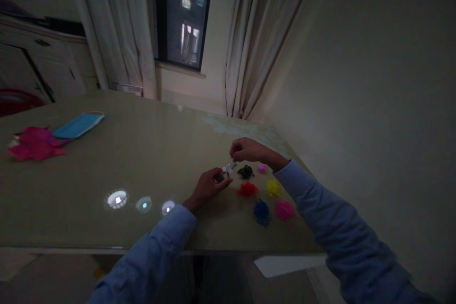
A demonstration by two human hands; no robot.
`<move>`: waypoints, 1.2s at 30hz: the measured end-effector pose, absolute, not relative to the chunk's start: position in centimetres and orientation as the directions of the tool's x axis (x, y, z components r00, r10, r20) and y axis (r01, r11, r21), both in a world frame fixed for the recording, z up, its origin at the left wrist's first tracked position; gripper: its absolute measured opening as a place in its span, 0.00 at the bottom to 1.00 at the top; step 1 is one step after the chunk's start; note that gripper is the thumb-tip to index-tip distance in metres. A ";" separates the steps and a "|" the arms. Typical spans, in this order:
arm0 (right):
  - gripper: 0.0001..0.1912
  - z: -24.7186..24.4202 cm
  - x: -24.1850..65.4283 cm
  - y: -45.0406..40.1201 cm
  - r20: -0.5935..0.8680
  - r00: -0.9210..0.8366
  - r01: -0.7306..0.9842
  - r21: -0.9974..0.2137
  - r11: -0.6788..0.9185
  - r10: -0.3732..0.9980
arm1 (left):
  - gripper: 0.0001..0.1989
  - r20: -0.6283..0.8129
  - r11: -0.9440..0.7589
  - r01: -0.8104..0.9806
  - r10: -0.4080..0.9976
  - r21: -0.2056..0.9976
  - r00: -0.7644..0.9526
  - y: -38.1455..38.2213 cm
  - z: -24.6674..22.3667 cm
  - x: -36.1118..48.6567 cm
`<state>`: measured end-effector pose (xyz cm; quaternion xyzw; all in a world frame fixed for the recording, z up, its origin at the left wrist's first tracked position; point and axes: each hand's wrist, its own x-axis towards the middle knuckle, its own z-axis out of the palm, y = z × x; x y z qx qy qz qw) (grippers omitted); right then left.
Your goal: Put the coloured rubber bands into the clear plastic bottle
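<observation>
Between thumb and fingers, my left hand (210,185) grips a small clear-white piece (228,169) whose exact kind is too small to make out. Just above it, my right hand (247,150) is closed in a pinch, its fingertips near the piece's upper end; what they hold is too small to see. Close to both hands lie small heaps of thin strands or bands: a black heap (245,172), a red heap (247,189), a yellow heap (273,187), a blue heap (261,213), a pink heap (284,209) and a smaller light-pink heap (261,168).
The heaps rest on a glossy table (153,152) that reflects several lights. At its far left are a blue face mask (79,125) and a crumpled bright-pink item (35,143). A wall (384,104) borders the right side; curtains (249,33) hang behind.
</observation>
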<state>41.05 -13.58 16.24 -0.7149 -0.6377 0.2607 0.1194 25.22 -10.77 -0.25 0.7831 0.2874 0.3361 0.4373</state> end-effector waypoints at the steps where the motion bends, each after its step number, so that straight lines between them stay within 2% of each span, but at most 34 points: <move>1: 0.07 16.2 41.0 -13.6 -0.218 0.050 0.847 -0.508 -0.157 0.975 | 0.21 0.275 -0.451 0.153 0.743 0.879 0.610 -10.8 -0.2 25.2; 8: 0.09 16.3 41.4 -13.8 -0.200 0.063 0.847 -0.507 -0.159 0.978 | 0.20 0.289 -0.439 0.114 0.743 0.891 0.603 -10.8 -0.3 25.3; 14: 0.10 15.3 43.7 -13.6 -0.160 0.152 0.895 -0.397 -0.205 0.975 | 0.20 0.299 -0.450 0.118 0.745 0.885 0.597 -10.7 -0.4 25.3; 20: 0.10 13.2 46.0 -14.8 -0.259 0.219 0.920 -0.267 -0.287 0.941 | 0.19 0.303 -0.433 0.080 0.739 0.898 0.601 -10.8 -0.1 25.1; 24: 0.10 11.9 47.2 -15.8 -0.333 0.254 0.918 -0.213 -0.336 0.908 | 0.18 0.354 -0.415 -0.077 0.649 0.907 0.674 -10.8 0.0 25.1; 27: 0.09 11.2 47.9 -16.3 -0.364 0.270 0.917 -0.186 -0.353 0.891 | 0.23 0.342 -0.232 -0.252 0.651 0.940 0.677 -10.8 -0.1 25.4; 31: 0.09 10.5 48.4 -16.6 -0.351 0.277 0.924 -0.157 -0.348 0.895 | 0.26 0.181 0.137 -0.384 0.708 0.913 0.683 -10.6 0.1 25.7; 36: 0.11 9.9 48.4 -17.0 -0.304 0.257 0.934 -0.163 -0.316 0.917 | 0.25 0.093 0.309 -0.424 0.707 0.852 0.701 -10.7 0.7 25.6</move>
